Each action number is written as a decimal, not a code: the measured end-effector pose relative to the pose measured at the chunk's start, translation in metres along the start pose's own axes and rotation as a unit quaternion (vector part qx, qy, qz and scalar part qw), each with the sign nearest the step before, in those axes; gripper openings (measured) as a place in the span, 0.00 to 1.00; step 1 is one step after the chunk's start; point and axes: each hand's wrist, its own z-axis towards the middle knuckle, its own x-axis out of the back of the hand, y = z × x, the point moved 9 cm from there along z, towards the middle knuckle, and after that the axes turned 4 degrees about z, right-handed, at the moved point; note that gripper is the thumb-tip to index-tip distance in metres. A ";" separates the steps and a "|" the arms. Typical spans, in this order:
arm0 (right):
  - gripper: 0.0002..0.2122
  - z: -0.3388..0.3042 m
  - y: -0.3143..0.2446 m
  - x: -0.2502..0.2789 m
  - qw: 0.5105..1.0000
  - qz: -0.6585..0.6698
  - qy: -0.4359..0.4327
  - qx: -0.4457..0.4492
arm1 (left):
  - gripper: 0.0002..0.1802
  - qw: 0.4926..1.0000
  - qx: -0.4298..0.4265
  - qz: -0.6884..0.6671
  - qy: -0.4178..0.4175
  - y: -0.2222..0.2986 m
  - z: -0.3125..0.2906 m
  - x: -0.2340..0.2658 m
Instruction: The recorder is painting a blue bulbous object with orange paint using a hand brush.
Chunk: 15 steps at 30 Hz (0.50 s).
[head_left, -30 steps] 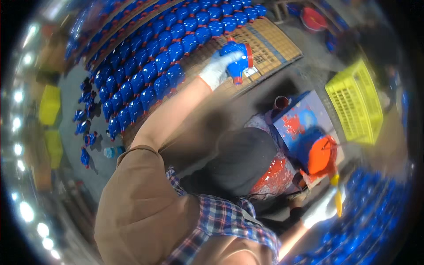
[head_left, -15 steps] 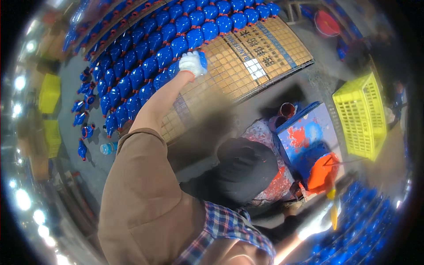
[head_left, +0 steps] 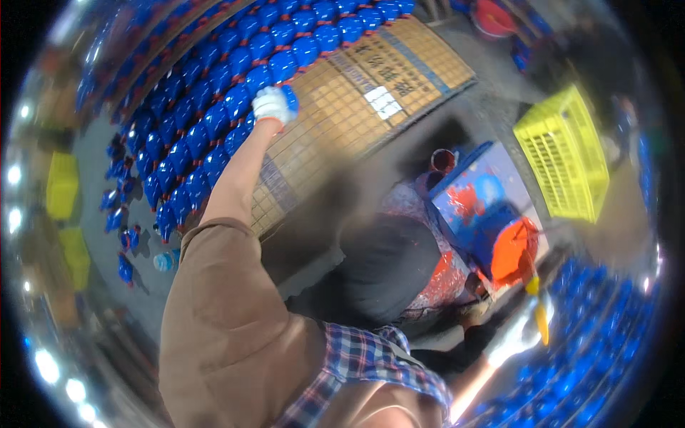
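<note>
My left hand (head_left: pixel 272 105), in a white glove, is closed on a glossy blue bottle-shaped piece (head_left: pixel 290 98) at the edge of rows of similar blue pieces (head_left: pixel 214 121) with red necks. These rows lie on a wire grid over a brown cardboard sheet (head_left: pixel 335 107). My gloved right hand (head_left: pixel 510 337) grips a yellow-handled brush (head_left: pixel 542 324). The brush points at a basin of orange-red paint (head_left: pixel 512 251); its far end is hard to make out against the paint. The basin rests on a paint-smeared board (head_left: pixel 464 192).
A yellow plastic crate (head_left: pixel 564 157) stands right of the board. Behind the board is a small dark pot (head_left: pixel 443 161). More blue pieces (head_left: pixel 571 357) fill the lower right. A red basin (head_left: pixel 494 18) sits at the far right, a bottle (head_left: pixel 165 261) on the floor at left.
The whole view has shifted, so most of the scene appears farther left and the right side higher. Both hands keep their holds, with little visible movement relative to the things around them.
</note>
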 end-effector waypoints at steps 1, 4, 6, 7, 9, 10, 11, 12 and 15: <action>0.10 -0.001 0.005 0.004 0.999 0.034 0.000 -0.020 | 0.24 0.998 -0.023 -0.054 -0.017 0.019 0.004 0.008; 0.07 0.007 -0.002 0.007 0.993 -0.114 -0.038 0.004 | 0.15 0.981 -0.111 -0.133 0.083 0.050 -0.038 0.063; 0.10 0.001 -0.013 0.002 0.972 -0.169 -0.070 0.147 | 0.13 0.939 -0.265 -0.172 0.136 0.058 -0.037 -0.003; 0.13 0.006 -0.014 -0.015 0.956 -0.197 -0.120 0.179 | 0.17 0.941 -0.219 -0.181 0.182 0.044 -0.045 -0.024; 0.16 0.014 -0.001 -0.020 0.974 -0.057 -0.124 0.182 | 0.39 0.951 -0.137 -0.238 0.142 0.029 -0.050 -0.043; 0.17 0.017 0.002 -0.014 0.973 0.031 -0.139 0.183 | 0.40 0.973 -0.091 -0.119 0.174 0.046 -0.058 -0.040; 0.17 0.021 0.001 0.006 0.977 0.010 -0.111 0.181 | 0.40 0.965 -0.114 -0.136 0.191 0.080 -0.062 -0.014; 0.17 0.023 -0.007 0.023 0.966 -0.095 -0.117 0.209 | 0.37 0.937 -0.158 -0.264 0.165 0.118 -0.069 0.016; 0.14 0.040 -0.005 0.064 0.947 -0.142 -0.123 0.260 | 0.30 0.857 -0.264 -0.430 0.103 0.184 -0.108 0.136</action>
